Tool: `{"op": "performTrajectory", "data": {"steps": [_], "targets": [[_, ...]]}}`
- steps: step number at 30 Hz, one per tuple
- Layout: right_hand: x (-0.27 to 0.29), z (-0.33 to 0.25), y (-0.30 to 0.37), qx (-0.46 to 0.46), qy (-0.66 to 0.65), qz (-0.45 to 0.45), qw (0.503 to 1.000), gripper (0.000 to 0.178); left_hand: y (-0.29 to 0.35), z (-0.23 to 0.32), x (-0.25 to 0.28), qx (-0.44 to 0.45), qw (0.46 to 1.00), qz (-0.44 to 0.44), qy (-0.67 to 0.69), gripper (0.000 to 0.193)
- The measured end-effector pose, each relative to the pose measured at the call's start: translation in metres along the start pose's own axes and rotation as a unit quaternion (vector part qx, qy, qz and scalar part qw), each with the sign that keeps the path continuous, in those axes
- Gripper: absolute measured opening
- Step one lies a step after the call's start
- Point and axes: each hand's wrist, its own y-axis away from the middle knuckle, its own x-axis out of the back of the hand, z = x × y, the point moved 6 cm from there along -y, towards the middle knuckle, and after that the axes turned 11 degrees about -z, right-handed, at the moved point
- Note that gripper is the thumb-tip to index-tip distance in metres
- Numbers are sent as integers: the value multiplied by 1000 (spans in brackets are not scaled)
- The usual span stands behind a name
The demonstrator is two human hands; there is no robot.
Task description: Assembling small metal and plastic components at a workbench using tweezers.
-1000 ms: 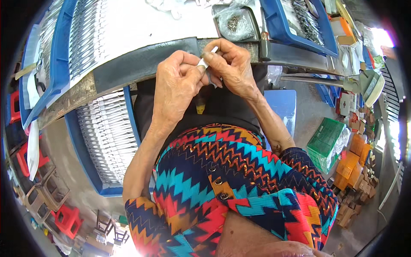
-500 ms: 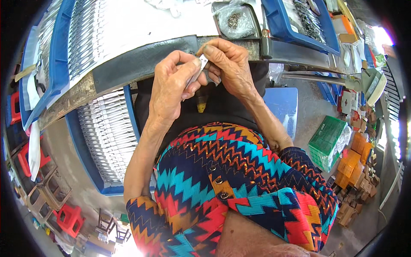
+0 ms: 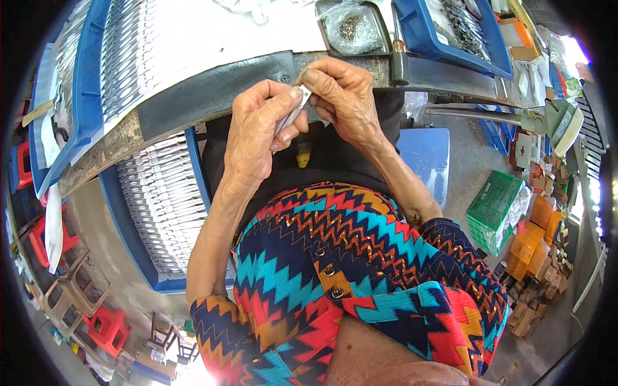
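Note:
Just in front of the table edge, my left hand point(image 3: 254, 125) grips a small flat silvery metal piece point(image 3: 304, 96) between thumb and bent fingers. Round holes show near the upper end of this piece, which slants up to the right; its lower part is hidden in my palm. My right hand point(image 3: 347, 96) meets it from the other side, thumb and forefinger pinched together right above that end. Whatever those fingertips hold, if anything, is too small or covered to see.
Beyond my hands, a dark tray point(image 3: 388, 45) carries a clear bag of tiny metal pins point(image 3: 349, 27), beside a dark-handled tool point(image 3: 400, 67). Blue bins of metal parts stand at left point(image 3: 92, 71), upper right point(image 3: 444, 53) and below the table point(image 3: 107, 193). A green crate point(image 3: 492, 202) is at right.
Both hands stay in nearly the same place. The metal piece has turned slightly in my left hand, and my right hand's lower fingers have curled in closer to it.

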Motion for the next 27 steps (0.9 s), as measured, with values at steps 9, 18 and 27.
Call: {"op": "performTrajectory", "data": {"steps": [9, 18, 27], "targets": [[-5, -1, 2, 22, 9, -3, 1000, 17, 3, 1, 5, 1, 1000, 9, -15, 17], [-11, -10, -12, 10, 118, -104, 988, 20, 6, 12, 19, 9, 996, -57, -66, 15], [-49, -58, -24, 207, 476, -224, 825, 21, 14, 41, 31, 31, 990, -37, -135, 20]]}}
